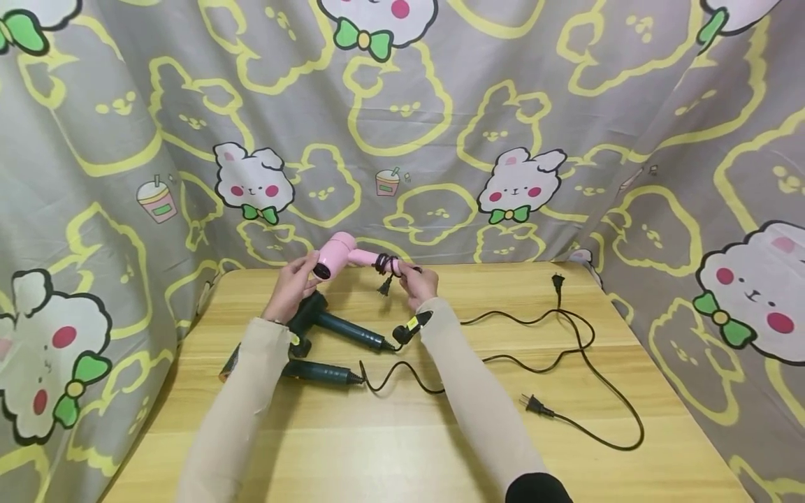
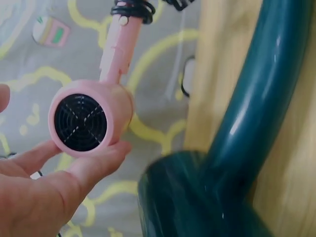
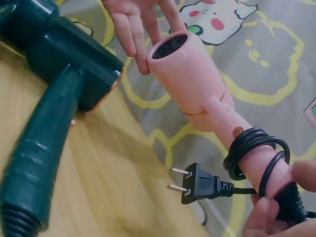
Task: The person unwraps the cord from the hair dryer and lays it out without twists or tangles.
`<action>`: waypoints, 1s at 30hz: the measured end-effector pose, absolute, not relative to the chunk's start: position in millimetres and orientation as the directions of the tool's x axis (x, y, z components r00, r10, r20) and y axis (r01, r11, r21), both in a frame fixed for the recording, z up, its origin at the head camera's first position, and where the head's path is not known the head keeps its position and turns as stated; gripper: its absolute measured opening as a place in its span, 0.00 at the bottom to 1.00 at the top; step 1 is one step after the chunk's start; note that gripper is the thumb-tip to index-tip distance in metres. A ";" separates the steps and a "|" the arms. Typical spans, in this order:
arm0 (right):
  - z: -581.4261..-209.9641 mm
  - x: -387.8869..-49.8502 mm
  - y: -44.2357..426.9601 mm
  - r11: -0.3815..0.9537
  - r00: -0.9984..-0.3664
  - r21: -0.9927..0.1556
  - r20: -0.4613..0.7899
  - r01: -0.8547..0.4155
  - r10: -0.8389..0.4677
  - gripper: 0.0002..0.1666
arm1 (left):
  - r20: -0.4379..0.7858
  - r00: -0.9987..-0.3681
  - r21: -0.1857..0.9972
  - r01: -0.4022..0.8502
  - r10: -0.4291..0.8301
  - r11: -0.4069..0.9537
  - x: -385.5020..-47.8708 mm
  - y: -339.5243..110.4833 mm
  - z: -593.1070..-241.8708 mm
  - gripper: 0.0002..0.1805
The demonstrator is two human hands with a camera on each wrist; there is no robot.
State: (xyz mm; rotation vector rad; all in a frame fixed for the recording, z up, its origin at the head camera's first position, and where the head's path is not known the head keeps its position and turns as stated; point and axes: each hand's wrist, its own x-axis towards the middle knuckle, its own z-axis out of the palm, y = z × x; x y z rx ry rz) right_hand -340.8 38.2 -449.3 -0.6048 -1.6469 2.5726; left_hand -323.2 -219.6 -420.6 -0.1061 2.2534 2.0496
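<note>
A small pink hair dryer (image 1: 336, 253) is held up over the back of the table, its black grille (image 2: 80, 122) facing the left wrist camera. My left hand (image 1: 293, 285) holds the barrel end between thumb and fingers. At the handle's end, my right hand (image 1: 420, 282) pinches the grip beside the black cord (image 3: 252, 143) wound round it. The cord's two-pin plug (image 3: 197, 183) hangs from the handle. Below my left hand lies a dark green hair dryer (image 1: 349, 330).
Another dark green dryer (image 1: 321, 372) lies nearer the front, partly under my left sleeve. Black cords run right across the wooden table (image 1: 377, 447), ending in one plug (image 1: 557, 281) at the back and another (image 1: 536, 405) farther forward. A patterned curtain (image 1: 440, 168) surrounds the table.
</note>
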 end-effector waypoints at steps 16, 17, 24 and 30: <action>-429.2 -324.6 88.8 -0.517 -0.963 -0.846 -0.232 0.131 0.136 0.21 | 0.080 -0.996 0.975 0.086 0.038 0.204 -269.7 -175.4 -416.4 0.40; -429.9 -323.6 91.9 -0.521 -0.965 -0.843 -0.229 0.130 0.131 0.21 | 0.090 -0.995 0.973 0.098 0.047 0.207 -266.0 -173.0 -416.2 0.40; -429.8 -312.8 115.5 -0.508 -0.973 -0.850 -0.213 0.138 0.093 0.24 | 0.145 -0.983 0.965 0.165 0.108 0.204 -247.5 -160.4 -420.0 0.42; -429.1 -299.7 127.1 -0.491 -0.977 -0.863 -0.188 0.117 0.098 0.21 | 0.251 -0.956 0.873 0.291 0.152 0.392 -238.6 -155.7 -427.6 0.48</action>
